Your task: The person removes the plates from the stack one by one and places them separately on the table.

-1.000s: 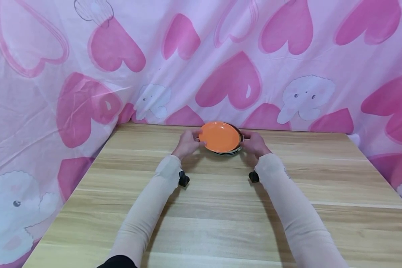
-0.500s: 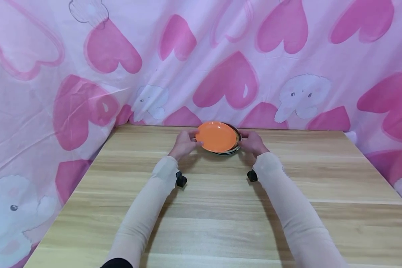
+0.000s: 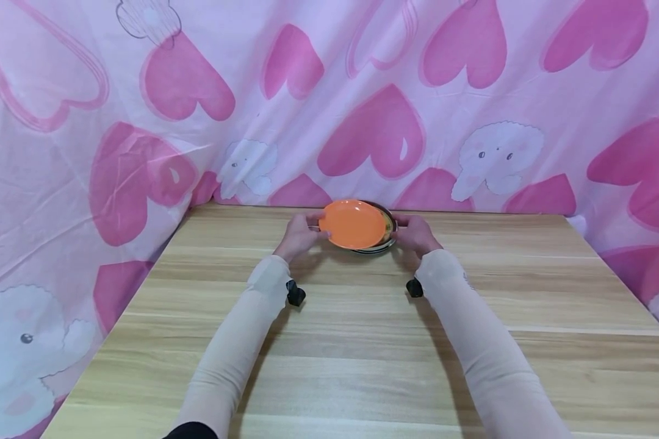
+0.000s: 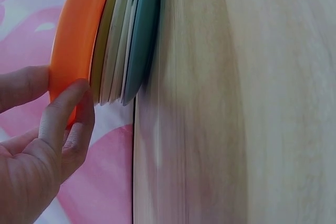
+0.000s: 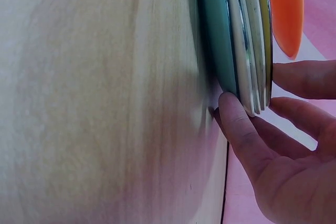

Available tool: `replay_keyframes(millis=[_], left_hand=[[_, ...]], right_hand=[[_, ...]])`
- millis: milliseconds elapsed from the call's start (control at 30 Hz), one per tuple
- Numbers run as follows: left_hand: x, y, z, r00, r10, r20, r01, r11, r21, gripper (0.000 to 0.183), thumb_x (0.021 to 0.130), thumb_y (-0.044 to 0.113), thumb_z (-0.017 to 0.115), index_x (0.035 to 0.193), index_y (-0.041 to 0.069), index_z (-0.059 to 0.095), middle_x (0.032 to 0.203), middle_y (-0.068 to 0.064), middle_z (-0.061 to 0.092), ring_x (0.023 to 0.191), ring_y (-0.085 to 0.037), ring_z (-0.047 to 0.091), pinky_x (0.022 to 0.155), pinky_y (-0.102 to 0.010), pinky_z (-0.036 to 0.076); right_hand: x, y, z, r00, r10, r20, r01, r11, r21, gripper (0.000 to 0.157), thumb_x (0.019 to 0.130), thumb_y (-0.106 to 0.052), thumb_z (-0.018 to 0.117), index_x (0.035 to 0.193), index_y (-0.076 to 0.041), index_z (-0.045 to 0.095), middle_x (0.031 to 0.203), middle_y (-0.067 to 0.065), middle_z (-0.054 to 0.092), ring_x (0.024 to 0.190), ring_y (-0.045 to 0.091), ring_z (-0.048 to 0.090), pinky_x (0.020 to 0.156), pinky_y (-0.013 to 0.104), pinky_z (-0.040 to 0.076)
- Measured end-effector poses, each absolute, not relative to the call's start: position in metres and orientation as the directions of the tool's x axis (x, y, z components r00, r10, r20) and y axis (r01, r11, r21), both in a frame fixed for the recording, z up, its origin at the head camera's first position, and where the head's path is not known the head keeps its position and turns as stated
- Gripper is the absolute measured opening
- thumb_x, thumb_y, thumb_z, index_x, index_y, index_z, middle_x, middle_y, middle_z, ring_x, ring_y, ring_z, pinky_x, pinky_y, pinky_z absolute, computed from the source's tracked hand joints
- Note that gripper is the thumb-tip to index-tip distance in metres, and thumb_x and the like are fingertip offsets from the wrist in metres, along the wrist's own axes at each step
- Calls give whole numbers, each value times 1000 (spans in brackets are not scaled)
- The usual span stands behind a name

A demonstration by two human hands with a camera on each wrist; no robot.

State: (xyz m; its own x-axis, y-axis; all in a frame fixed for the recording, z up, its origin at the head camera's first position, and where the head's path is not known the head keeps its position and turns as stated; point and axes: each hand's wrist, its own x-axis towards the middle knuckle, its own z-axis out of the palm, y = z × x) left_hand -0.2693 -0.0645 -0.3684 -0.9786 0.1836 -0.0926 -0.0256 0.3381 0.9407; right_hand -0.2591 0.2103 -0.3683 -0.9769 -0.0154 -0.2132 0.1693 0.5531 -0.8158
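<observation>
At the far edge of the table, an orange plate (image 3: pixel 354 224) lies over a stack of plates (image 5: pixel 252 40), shifted left so the right side of a yellowish plate (image 3: pixel 388 227) shows beneath it. My left hand (image 3: pixel 299 236) pinches the orange plate's left rim between thumb and fingers. In the left wrist view its rim stands slightly apart from the stack. My right hand (image 3: pixel 415 235) grips the stack's right edge, its thumb against the teal bottom plate (image 5: pixel 218 30) and fingers along the upper rims. Several pale plates lie between the teal and yellowish ones.
The wood-grain table (image 3: pixel 351 366) extends toward me and to both sides. Behind and to the left hangs a pink cloth (image 3: pixel 307 122) with hearts and white cartoon animals, close behind the plates. A black wrist device (image 3: pixel 295 294) sits at the left cuff.
The orange plate has slid a little left with my left hand, baring more of the yellowish plate below. My right hand stays at the stack's edge. The head view shifted slightly.
</observation>
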Motion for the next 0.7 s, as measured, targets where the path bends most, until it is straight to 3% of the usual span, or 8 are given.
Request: replay_keyframes(millis=[167,700], left_hand=[[-269,-69,-370,-980,178,-88,-24,332,943,57,87,-1,72,141,4,54,141,-15,59,122,-30,62,102,-36,54],[-266,-80,-365,-981,170,-91,-37,294,955,57,86,-3,72,140,5,55,140,-14,58,120,-31,63,102,-38,54]], right_hand=[[-259,208,-369,-973,-20,-229,183,534,-826,68,91,2,56,155,-15,38,160,17,38,147,33,34,113,45,42],[-259,209,-369,-975,-24,-221,174,534,-828,67,91,1,56,154,-14,39,158,16,41,137,30,41,99,37,48]])
